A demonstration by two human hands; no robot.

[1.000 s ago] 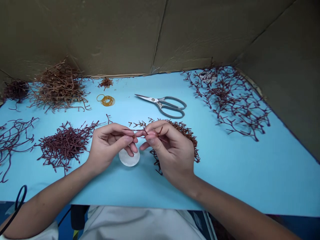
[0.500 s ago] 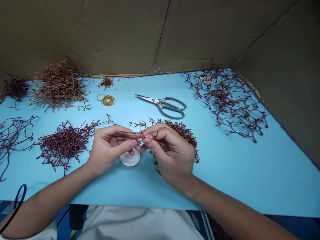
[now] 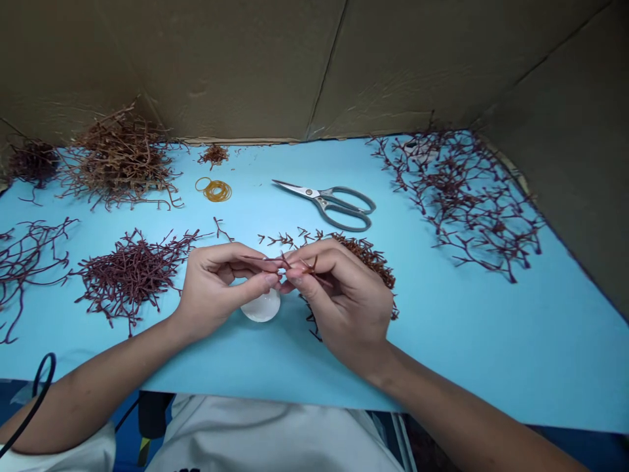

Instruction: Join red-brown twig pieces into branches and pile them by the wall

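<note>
Near the middle of the blue table, my left hand (image 3: 221, 285) and my right hand (image 3: 344, 295) meet at their fingertips. Both pinch thin reddish-brown twigs (image 3: 285, 261); a long thin stem points left over my left fingers, and short forked ends stick out at my right fingertips. A small round white dish (image 3: 262, 307) lies just below the fingertips, partly covered by my left hand. Behind and beside my right hand is a pile of short brown twig pieces (image 3: 366, 257), partly hidden by it.
Grey-handled scissors (image 3: 324, 200) lie behind my hands, with yellow rubber bands (image 3: 216, 191) to their left. Purple twigs (image 3: 135, 275) are heaped left, brown stems (image 3: 122, 160) back left, and branching twigs (image 3: 466, 196) spread at the right. Cardboard walls (image 3: 221, 72) stand behind.
The view has shifted slightly, so the table items appear a little further right and higher. My hands keep nearly the same pinching pose, the fingertips slightly closer together around the twigs.
</note>
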